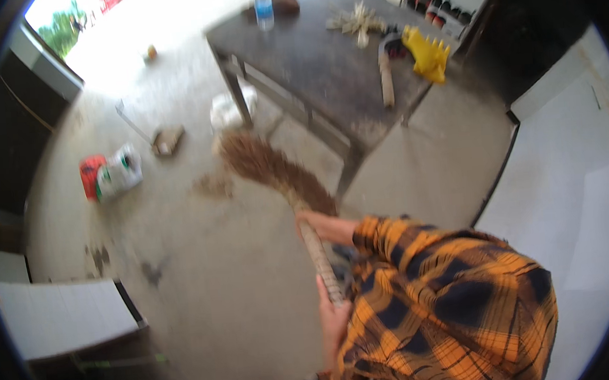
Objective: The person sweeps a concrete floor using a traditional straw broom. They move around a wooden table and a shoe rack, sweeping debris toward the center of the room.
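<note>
A broom with a wrapped pale handle (320, 260) and brown bristles (271, 163) slants across the middle of the view. My right hand (309, 224) grips it where the handle meets the bristles. Lower down, near the handle's end, my left hand (334, 312) is closed around it. The bristle head reaches toward the floor beside the table's near legs; whether it touches the floor cannot be told. A brownish patch, perhaps dirt (214, 185), lies on the concrete floor (226, 280) just left of the bristles.
A dark table (306, 57) bears a water bottle (263, 7), pale sticks (359, 19), a tool with a wrapped handle (387, 83) and yellow gloves (427, 54). A dustpan (167, 140), a red-and-white plastic bag (110, 174) and a white bag (232, 107) lie on the floor.
</note>
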`<state>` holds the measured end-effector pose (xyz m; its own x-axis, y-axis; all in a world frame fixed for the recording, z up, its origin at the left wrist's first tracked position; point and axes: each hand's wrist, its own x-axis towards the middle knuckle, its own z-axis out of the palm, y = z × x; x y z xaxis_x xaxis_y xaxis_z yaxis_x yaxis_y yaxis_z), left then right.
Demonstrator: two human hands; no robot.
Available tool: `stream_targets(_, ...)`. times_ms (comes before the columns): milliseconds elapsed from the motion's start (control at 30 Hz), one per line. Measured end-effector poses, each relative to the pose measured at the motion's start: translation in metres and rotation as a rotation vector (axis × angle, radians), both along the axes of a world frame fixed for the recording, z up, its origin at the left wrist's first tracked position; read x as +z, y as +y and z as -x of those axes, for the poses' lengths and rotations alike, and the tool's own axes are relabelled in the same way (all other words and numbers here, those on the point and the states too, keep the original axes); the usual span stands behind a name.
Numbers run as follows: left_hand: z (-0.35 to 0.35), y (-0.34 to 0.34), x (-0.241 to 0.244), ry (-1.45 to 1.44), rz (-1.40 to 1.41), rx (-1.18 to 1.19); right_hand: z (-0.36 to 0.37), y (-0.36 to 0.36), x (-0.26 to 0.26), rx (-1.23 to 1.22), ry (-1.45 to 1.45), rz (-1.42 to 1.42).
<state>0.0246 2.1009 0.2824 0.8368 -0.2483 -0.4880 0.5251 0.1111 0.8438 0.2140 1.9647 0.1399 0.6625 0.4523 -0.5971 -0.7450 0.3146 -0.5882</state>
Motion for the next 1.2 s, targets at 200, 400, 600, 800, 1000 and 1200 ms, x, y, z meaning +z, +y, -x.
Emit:
stream_targets(200, 0.018, 0.015, 0.017, 0.188, 0.016, 0.119, 0.016, 0.034, -0.006, -0.345, 0.46, 0.111)
stream_targets(400, 0.016, 0.0, -0.016, 0.196, 0.094, 0.011, 0.027, -0.023, -0.021, -0.445, 0.494, 0.101)
stream_targets(600, -0.041, -0.039, -0.047, 0.313, 0.173, 0.065, -0.017, -0.041, -0.083, -0.278, 0.491, 0.248)
stream_targets(800, -0.01, -0.006, 0.0, 0.282, 0.049, 0.06, 0.001, 0.004, -0.028, -0.308, 0.399, 0.201)
stream_targets(1000, 0.007, -0.008, 0.005, 0.08, -0.016, 0.169, -0.035, 0.031, 0.079, -0.304, 0.017, 0.185)
stream_targets(1200, -0.03, -0.024, -0.044, -0.022, 0.011, 0.062, -0.067, -0.009, 0.039, -0.392, -0.136, 0.159)
